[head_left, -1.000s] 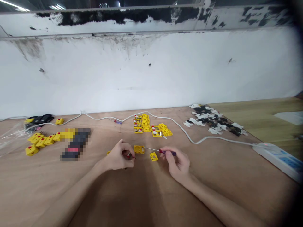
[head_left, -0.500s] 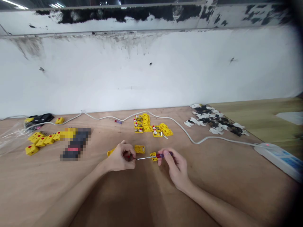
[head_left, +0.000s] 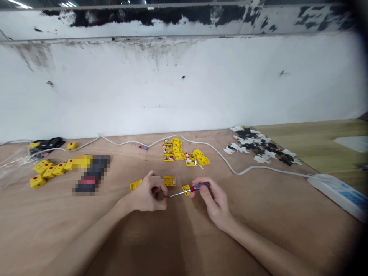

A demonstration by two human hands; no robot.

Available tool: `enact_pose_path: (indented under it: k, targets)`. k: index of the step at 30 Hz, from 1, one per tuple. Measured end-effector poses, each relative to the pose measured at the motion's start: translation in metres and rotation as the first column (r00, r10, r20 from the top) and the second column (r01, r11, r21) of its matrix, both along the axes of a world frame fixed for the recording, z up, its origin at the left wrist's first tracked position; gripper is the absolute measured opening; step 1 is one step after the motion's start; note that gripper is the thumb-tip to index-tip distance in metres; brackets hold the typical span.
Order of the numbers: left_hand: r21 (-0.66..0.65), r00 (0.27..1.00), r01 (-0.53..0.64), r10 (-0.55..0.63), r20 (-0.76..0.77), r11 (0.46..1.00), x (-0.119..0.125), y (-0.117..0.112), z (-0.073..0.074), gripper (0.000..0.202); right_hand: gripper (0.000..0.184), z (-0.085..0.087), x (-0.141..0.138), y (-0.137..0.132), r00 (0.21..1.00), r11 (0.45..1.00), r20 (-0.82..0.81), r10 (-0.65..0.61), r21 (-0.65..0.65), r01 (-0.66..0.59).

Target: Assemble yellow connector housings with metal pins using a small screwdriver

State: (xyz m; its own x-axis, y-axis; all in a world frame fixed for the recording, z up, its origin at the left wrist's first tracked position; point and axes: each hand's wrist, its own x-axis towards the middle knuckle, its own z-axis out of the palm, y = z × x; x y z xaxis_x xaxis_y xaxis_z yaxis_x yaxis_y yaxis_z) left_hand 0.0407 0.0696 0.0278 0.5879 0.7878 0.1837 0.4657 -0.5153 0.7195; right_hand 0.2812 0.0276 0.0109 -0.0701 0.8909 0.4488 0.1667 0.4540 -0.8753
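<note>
My left hand (head_left: 149, 194) rests on the brown table (head_left: 184, 237), fingers curled round a small part that I cannot make out. My right hand (head_left: 212, 199) pinches a small screwdriver (head_left: 193, 188) with a red and purple handle. Its metal tip points left and reaches the fingers of my left hand. Three loose yellow plastic pieces lie close by: one (head_left: 135, 185) just left of my left hand, one (head_left: 169, 181) beyond it, one (head_left: 186, 189) under the screwdriver shaft.
A cluster of yellow parts (head_left: 184, 152) lies further back, with another row (head_left: 51, 170) at the left. Black and white pieces (head_left: 260, 147) are heaped at the right. A white cable (head_left: 230, 163) runs to a power strip (head_left: 337, 191). A second screwdriver (head_left: 140, 146) lies near the wall.
My right hand has swung the screwdriver from the yellow piece beyond my left hand to my left hand's fingers. The left hand moved slightly nearer and kept its curled grip.
</note>
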Motion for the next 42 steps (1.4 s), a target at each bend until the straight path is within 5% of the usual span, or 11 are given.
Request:
enact_pose_path:
  k: [9, 16, 21, 29, 33, 42]
  targets:
    - [-0.007, 1.0, 0.0, 0.0, 0.026, 1.0, 0.002, -0.001, 0.004, 0.008, 0.019, 0.014, 0.005, 0.007, 0.984, 0.987, 0.175, 0.034, 0.146, -0.06]
    - [0.006, 0.984, -0.157, 0.156, 0.09, 0.988, 0.005, 0.0, -0.002, 0.002, 0.02, 0.026, -0.014, 0.02, 0.99, 0.991, -0.099, 0.103, 0.099, -0.093]
    - [0.062, 0.98, -0.17, 0.162, 0.114, 0.983, 0.002, 0.004, -0.006, 0.009, 0.023, 0.033, -0.024, 0.036, 0.972, 0.979, -0.124, 0.199, 0.071, -0.192]
    - [0.312, 0.982, -0.154, 0.181, -0.06, 0.937, 0.001, 0.009, -0.018, 0.03, 0.021, 0.027, -0.017, 0.052, 0.99, 0.987, -0.061, 0.124, 0.111, -0.117]
    - [0.327, 0.969, -0.11, 0.175, -0.177, 0.939, 0.003, 0.009, -0.022, 0.025, 0.022, 0.02, -0.013, 0.05, 0.988, 0.982, 0.062, 0.144, 0.117, -0.15]
    - [0.345, 0.972, -0.108, 0.171, -0.158, 0.932, 0.002, 0.01, -0.024, 0.024, 0.022, 0.008, -0.017, 0.049, 0.982, 0.98, 0.094, 0.166, 0.092, -0.175]
